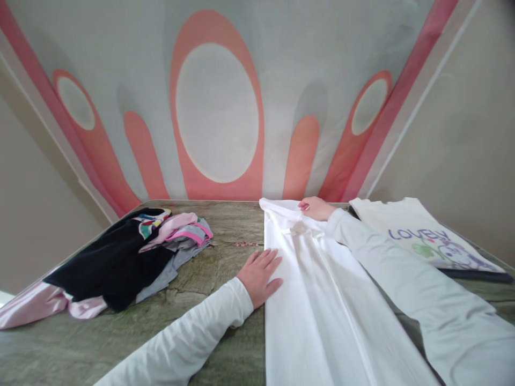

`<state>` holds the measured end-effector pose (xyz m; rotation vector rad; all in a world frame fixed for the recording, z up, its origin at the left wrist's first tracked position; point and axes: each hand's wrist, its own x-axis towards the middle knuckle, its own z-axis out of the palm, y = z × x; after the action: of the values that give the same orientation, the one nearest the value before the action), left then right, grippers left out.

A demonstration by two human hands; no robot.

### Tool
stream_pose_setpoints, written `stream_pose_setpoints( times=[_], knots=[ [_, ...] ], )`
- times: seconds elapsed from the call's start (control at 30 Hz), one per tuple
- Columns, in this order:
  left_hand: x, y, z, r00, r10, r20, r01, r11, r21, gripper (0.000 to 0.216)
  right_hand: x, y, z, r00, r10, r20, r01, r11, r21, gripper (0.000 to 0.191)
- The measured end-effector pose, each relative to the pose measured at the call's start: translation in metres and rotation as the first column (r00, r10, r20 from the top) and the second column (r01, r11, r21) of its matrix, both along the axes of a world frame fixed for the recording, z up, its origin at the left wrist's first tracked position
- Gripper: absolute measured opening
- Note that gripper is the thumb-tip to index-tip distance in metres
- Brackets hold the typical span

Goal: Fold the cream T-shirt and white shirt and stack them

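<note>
A long white garment [306,300] lies lengthwise in front of me, with soft folds running down it; its exact kind is unclear. My left hand [259,276] rests flat at its left edge, fingers stretched out and the fingertips touching the cloth. At the far end, the fingers of my right hand [317,208] are closed on the garment's top edge, near the collar-like part. My right sleeve covers some of the garment's right side.
On the left of the wood-patterned table [225,257] lies a loose heap of black, pink and grey clothes [116,262]. Flat folded clothing with a cream "LOVELY" print top [422,236] sits at the right. A grey and coral patterned wall [277,80] rises behind the table.
</note>
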<state>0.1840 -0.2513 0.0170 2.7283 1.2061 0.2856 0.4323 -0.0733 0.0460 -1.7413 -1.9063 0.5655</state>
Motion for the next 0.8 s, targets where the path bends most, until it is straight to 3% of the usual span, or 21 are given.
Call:
stream_pose_setpoints(
  times=[0.2, 0.37, 0.5, 0.67, 0.8],
  knots=[
    [0.002, -0.005, -0.005, 0.997, -0.007, -0.073, 0.009, 0.999, 0.035, 0.056, 0.003, -0.011, -0.004, 1.0, 0.017, 0.007, -0.017, 1.0, 0.01, 0.018],
    [0.007, -0.019, -0.002, 0.994, -0.034, -0.1, 0.038, 0.999, 0.038, 0.052, -0.003, 0.003, -0.001, 0.999, 0.014, 0.035, -0.016, 0.999, 0.042, 0.013],
    [0.01, -0.029, 0.002, 0.991, -0.098, -0.094, 0.1, 0.995, 0.018, 0.054, -0.013, 0.019, -0.01, 0.997, -0.032, 0.077, 0.029, 0.999, 0.042, 0.013],
    [0.008, -0.03, 0.002, 0.988, -0.132, -0.084, 0.132, 0.991, -0.005, 0.06, -0.023, 0.028, -0.027, 0.994, -0.064, 0.09, 0.064, 0.998, -0.003, 0.01],
    [0.007, -0.028, -0.001, 0.988, -0.134, -0.077, 0.134, 0.991, -0.006, 0.061, -0.014, 0.025, -0.024, 0.996, -0.081, 0.046, 0.079, 0.996, 0.04, 0.016]
  ],
)
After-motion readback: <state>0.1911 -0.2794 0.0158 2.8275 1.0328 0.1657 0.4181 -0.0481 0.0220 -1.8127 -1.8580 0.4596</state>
